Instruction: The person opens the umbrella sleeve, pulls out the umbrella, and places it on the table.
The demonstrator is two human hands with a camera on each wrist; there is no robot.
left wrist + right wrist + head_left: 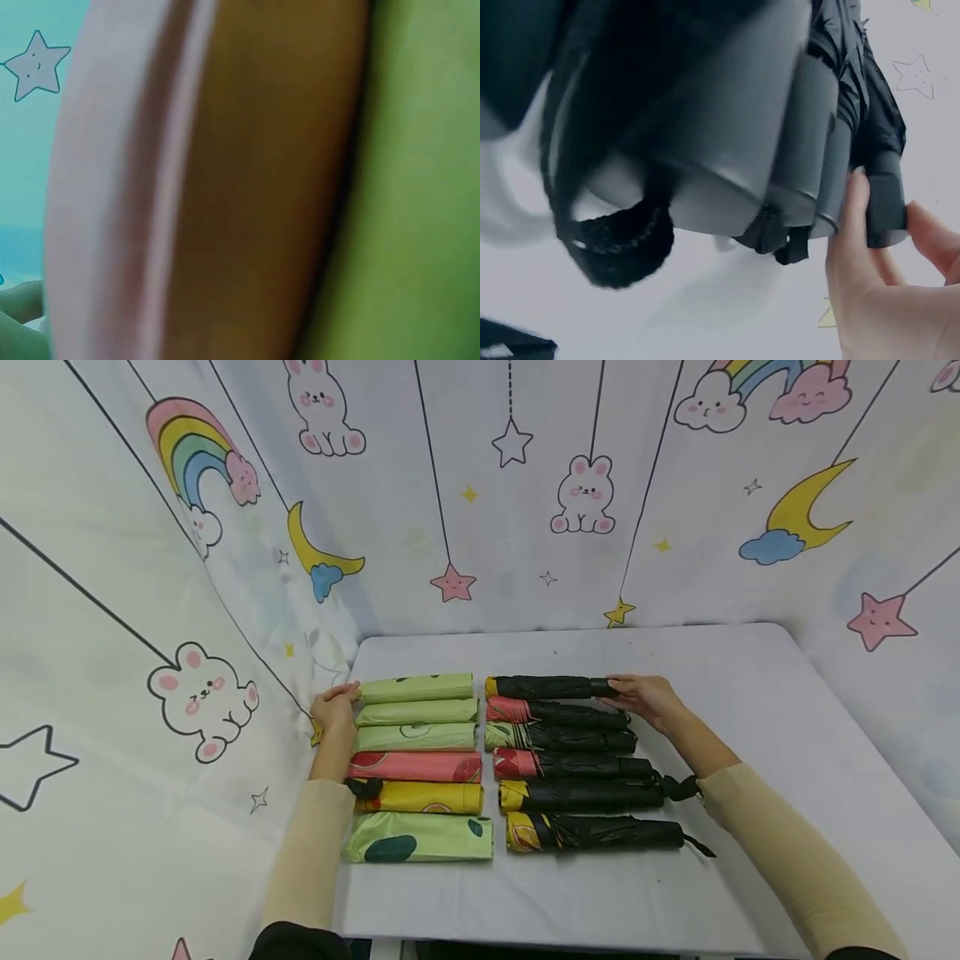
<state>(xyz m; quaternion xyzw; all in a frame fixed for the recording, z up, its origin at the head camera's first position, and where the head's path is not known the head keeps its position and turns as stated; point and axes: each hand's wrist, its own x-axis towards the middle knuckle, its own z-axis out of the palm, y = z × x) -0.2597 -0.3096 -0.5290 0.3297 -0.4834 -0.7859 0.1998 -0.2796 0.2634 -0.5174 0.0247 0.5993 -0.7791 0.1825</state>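
Note:
Two columns of rolled items lie on the white table. At the far end of the right column is a black folding umbrella [540, 687] with a yellow tip. My right hand [647, 700] pinches its handle [886, 214] between thumb and fingers, as the right wrist view shows. My left hand [335, 706] touches the outer end of the farthest light green printed roll [416, 687], which looks like a sleeved umbrella. Whether its fingers grip that end is hidden. In the left wrist view a blurred pink, brown and green surface [405, 180] fills most of the picture.
Nearer on the left lie more green rolls [416, 737], a pink roll [416, 767], a yellow roll [427, 797] and a wide green one [442, 837]. Several black umbrellas [622, 833] with fruit-coloured tips line the right column. A cartoon-printed cloth [510, 543] hangs behind and left.

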